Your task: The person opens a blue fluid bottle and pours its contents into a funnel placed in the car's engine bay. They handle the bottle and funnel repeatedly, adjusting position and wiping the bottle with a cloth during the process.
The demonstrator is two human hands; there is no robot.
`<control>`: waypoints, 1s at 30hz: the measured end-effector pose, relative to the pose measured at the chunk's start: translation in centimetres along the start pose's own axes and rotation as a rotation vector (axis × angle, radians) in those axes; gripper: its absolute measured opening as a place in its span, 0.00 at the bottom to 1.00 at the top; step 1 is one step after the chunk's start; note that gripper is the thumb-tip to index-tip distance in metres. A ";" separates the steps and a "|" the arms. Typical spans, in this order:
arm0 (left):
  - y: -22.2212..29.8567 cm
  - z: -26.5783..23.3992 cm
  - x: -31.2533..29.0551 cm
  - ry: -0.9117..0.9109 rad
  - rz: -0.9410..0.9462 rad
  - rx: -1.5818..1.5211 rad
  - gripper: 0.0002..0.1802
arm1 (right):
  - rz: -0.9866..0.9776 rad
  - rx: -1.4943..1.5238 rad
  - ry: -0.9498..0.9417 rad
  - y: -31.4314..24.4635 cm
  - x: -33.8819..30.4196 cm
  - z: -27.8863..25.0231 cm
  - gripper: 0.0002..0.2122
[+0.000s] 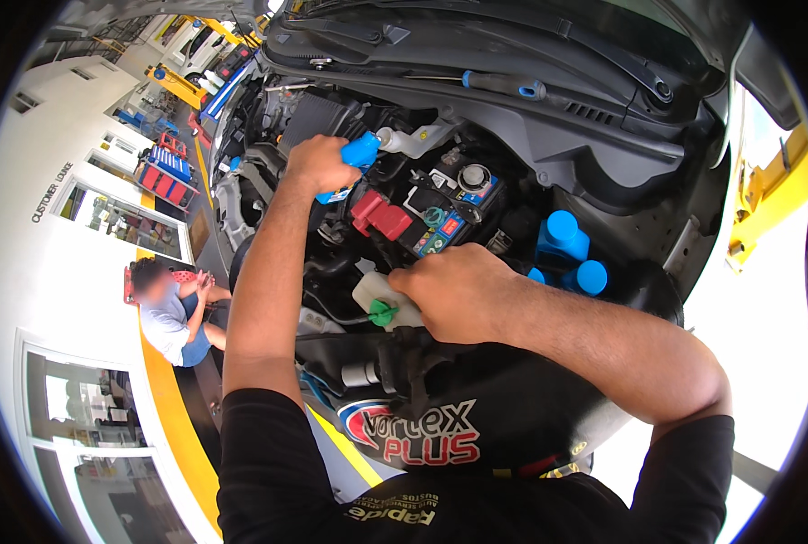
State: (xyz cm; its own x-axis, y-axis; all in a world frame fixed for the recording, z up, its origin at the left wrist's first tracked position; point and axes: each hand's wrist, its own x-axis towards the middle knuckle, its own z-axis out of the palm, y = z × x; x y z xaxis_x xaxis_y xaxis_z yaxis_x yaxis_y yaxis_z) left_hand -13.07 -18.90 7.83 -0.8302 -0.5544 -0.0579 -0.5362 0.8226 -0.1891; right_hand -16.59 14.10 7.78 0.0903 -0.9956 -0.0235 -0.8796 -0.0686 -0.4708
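Two-handed work in an engine bay, with the battery (pixel 445 231) as landmark. Nearest the wearer, on the near side of the battery, a black fender cover (pixel 504 399) drapes the car's edge. Between cover and battery sits a whitish reservoir (pixel 368 292), its green cap (pixel 383 313) in place. The right hand (pixel 454 292) is curled at the reservoir's right edge, thumb side against it; its fingertips are hidden, so whether it pinches anything cannot be told. To the right of the battery stand blue containers (pixel 563 238) with their tops on, apparently unused. A red cover (pixel 381 216) adjoins the battery's left side. Beyond that, far-left of the battery, the left hand (pixel 321 166) wraps its fingers around a blue bottle (pixel 360 152), which is tilted, its upper end beside a pale neck (pixel 388 139). Pouring is judged to be under way, not finished; no stream or liquid level shows, so the remaining amount is uncertain. Farthest, past the battery, a blue-and-black-handled tool (pixel 504 85) lies on the cowl (pixel 603 107).
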 end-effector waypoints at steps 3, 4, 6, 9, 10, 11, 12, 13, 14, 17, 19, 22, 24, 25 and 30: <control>0.0 0.0 0.2 -0.016 -0.002 0.011 0.32 | 0.000 0.011 0.006 0.1 0.0 0.1 0.17; -0.1 0.1 0.2 0.001 0.004 0.016 0.32 | -0.002 0.016 0.009 0.1 0.0 0.1 0.17; -0.1 0.2 0.1 0.036 0.013 0.026 0.31 | 0.003 0.009 -0.002 0.1 0.0 0.0 0.17; 0.0 0.1 0.1 0.010 0.003 0.030 0.31 | 0.016 0.000 -0.017 0.0 0.0 0.1 0.17; 0.1 -0.1 0.1 0.007 0.000 0.032 0.31 | 0.022 -0.003 -0.021 0.0 0.0 0.1 0.16; 0.2 -0.2 0.1 0.004 -0.003 0.035 0.31 | 0.015 -0.004 -0.018 0.1 0.1 0.2 0.17; 0.2 -0.3 0.0 -0.001 -0.004 0.038 0.31 | 0.009 -0.003 -0.016 0.2 0.1 0.3 0.17; 0.2 -0.2 0.0 0.006 -0.007 0.037 0.31 | 0.003 -0.003 -0.015 0.3 0.2 0.5 0.18; 0.3 -0.2 -0.1 0.013 -0.010 0.036 0.31 | 0.005 -0.002 -0.018 0.3 0.2 0.5 0.18; 0.0 0.3 -0.1 0.000 -0.018 0.014 0.33 | 0.013 -0.001 -0.025 0.3 0.3 0.6 0.18; -0.1 0.4 -0.1 -0.013 -0.026 -0.023 0.35 | 0.018 -0.004 -0.024 0.4 0.3 0.5 0.18; -0.1 0.9 -0.5 -0.028 -0.044 -0.095 0.37 | 0.020 -0.005 -0.011 0.6 0.2 0.4 0.18; -0.3 1.4 -0.8 -0.041 -0.067 -0.133 0.39 | 0.017 0.003 -0.001 0.6 0.2 0.3 0.17; -0.9 2.5 -0.8 0.025 -0.078 -0.138 0.39 | 0.009 0.005 0.002 0.5 0.2 0.3 0.17; -1.3 4.7 -0.8 0.059 -0.087 -0.279 0.34 | 0.031 -0.009 0.033 0.4 0.1 0.2 0.13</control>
State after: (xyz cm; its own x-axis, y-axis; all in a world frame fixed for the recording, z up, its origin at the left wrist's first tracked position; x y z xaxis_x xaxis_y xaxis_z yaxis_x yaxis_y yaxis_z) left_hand -10.98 -20.10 3.47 -0.7822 -0.6230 0.0055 -0.6203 0.7796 0.0865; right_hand -16.88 14.03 7.41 0.0472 -0.9988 -0.0087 -0.8860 -0.0378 -0.4621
